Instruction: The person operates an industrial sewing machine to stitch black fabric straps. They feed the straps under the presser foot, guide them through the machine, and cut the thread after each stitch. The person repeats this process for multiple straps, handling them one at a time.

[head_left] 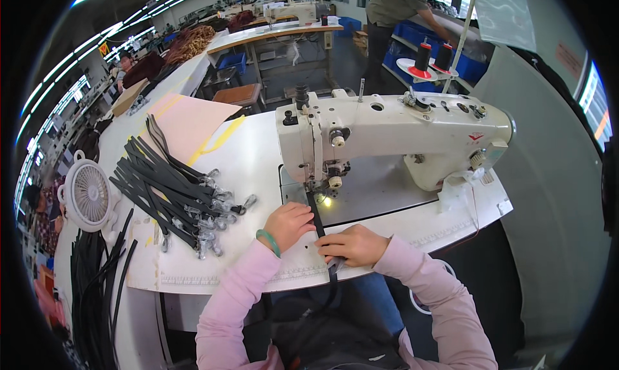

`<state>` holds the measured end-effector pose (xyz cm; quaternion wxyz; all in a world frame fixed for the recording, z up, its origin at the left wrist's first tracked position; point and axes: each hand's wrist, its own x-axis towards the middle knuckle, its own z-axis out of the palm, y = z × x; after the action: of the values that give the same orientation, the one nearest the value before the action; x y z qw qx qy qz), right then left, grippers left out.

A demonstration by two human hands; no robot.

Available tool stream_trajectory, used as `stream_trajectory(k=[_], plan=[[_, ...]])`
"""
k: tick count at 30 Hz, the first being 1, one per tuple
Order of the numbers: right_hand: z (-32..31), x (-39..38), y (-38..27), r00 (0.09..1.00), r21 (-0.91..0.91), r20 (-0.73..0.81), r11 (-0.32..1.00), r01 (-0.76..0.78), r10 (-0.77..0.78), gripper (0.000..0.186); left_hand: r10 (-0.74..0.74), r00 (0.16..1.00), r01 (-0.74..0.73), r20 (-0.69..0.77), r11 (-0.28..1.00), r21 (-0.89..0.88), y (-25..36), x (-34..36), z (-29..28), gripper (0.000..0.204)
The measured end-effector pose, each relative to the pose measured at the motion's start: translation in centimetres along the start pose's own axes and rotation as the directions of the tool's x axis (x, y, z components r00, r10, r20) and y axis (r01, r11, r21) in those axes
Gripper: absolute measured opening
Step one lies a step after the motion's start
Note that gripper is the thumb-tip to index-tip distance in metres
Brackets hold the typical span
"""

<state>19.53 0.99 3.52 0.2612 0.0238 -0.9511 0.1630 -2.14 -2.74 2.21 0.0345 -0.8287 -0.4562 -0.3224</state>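
A black strap point(319, 216) runs from under the needle of a white sewing machine point(387, 128) toward me and hangs over the table's front edge. My left hand point(288, 226), with a green bangle at the wrist, is closed with its fingertips pressed at the strap's left edge, just in front of the presser foot. Closer to me, my right hand point(353, 245) pinches the same strap. A small clear plastic-wrapped piece point(334, 264) shows under the right fingers. Left of my hands lies a pile of black straps point(164, 189) with plastic-wrapped metal clasps point(216, 215) at their ends.
A white fan point(89, 194) stands at the left, above long black strips point(90, 292) hanging down. Pink sheet material point(190, 122) lies behind the strap pile. Thread cones point(422, 59) stand behind the machine. A co-worker point(400, 9) bends over blue bins point(412, 35) at the back.
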Motion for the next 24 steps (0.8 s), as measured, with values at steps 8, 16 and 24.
stream_trajectory(k=[8,16,24], plan=[[0.5,-0.51,0.49,1.0,0.01,0.02,1.0,0.014,-0.014,0.028,-0.007,1.0,0.005,-0.029,0.999,-0.051,0.21,0.03,-0.04,0.023],[0.59,-0.64,0.46,1.0,0.016,0.009,1.0,0.003,-0.003,0.023,-0.07,0.998,0.07,0.007,0.998,-0.004,0.41,0.42,-0.35,0.037],[0.58,-0.59,0.42,1.0,0.014,-0.003,1.0,0.003,-0.003,0.021,-0.047,0.999,0.048,0.024,0.998,-0.046,0.2,0.03,-0.09,0.033]])
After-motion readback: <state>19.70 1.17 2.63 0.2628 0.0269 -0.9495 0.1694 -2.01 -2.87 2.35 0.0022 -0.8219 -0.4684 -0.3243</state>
